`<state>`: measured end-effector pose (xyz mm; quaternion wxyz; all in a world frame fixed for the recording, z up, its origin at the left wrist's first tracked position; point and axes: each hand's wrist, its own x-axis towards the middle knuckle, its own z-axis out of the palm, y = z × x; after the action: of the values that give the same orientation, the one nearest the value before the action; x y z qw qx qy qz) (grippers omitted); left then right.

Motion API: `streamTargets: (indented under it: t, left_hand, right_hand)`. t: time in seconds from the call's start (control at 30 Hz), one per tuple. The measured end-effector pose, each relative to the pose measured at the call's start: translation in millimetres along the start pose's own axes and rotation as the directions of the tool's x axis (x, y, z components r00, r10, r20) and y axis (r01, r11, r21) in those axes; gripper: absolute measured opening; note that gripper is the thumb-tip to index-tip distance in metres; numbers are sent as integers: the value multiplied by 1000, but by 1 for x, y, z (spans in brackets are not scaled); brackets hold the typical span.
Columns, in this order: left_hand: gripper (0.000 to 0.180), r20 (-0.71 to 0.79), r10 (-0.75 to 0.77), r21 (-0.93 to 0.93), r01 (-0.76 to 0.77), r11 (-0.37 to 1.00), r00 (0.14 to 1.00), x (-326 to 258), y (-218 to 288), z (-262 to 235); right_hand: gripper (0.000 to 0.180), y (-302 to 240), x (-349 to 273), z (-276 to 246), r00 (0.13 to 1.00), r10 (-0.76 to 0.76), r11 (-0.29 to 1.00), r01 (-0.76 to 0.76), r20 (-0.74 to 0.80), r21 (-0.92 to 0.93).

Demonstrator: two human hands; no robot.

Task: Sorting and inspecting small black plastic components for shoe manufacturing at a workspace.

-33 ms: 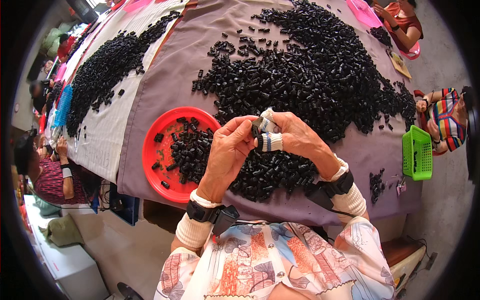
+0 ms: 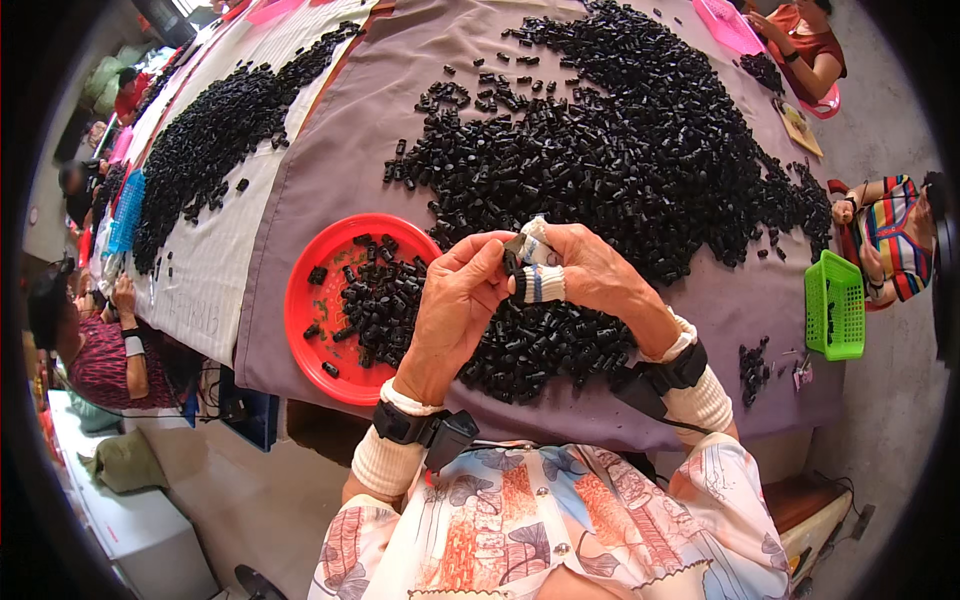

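My left hand (image 2: 458,295) pinches a small black cylindrical part (image 2: 511,263) between thumb and fingertips. Against it, my right hand (image 2: 603,274) is closed around a small flat greyish piece (image 2: 515,243) that looks like a blade; most of it is hidden by the fingers. White cloth covers with blue stripes wrap the thumb and a finger of that hand. Beside my left wrist sits a round red tray (image 2: 310,350) partly filled with black parts and bits of scrap. A big heap of the same black parts (image 2: 570,180) spreads beyond and under both hands.
A mauve cloth (image 2: 330,150) covers the table. Towards the right edge stand a green basket (image 2: 835,345) and a few loose parts (image 2: 753,370). Another heap (image 2: 215,140) lies on a pale cloth to the left, near a blue basket (image 2: 126,212). Several people sit around the tables.
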<state>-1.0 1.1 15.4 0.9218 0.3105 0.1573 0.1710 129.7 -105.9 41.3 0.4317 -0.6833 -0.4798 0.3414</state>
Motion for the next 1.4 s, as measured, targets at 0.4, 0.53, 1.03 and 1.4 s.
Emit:
streamTargets:
  t: [0.4,0.53,1.03,1.4]
  left_hand:
    - [19,-13,-6,11,6,1000,1000,7,-4,-2]
    - [18,-28,-11,15,12,1000,1000,6,-4,-3]
    - [17,-45,-8,-2,8,1000,999,7,-6,-5]
    - [18,-35,-34,-64,31,997,999,8,-7,-5]
  right_hand:
    - [39,3,3,-3,999,-25,998,28,36,-64]
    - [39,10,4,-1,997,-57,990,62,47,-123]
    - [39,6,3,4,999,-32,999,31,43,20]
    - [36,12,5,6,999,-31,1000,31,10,0]
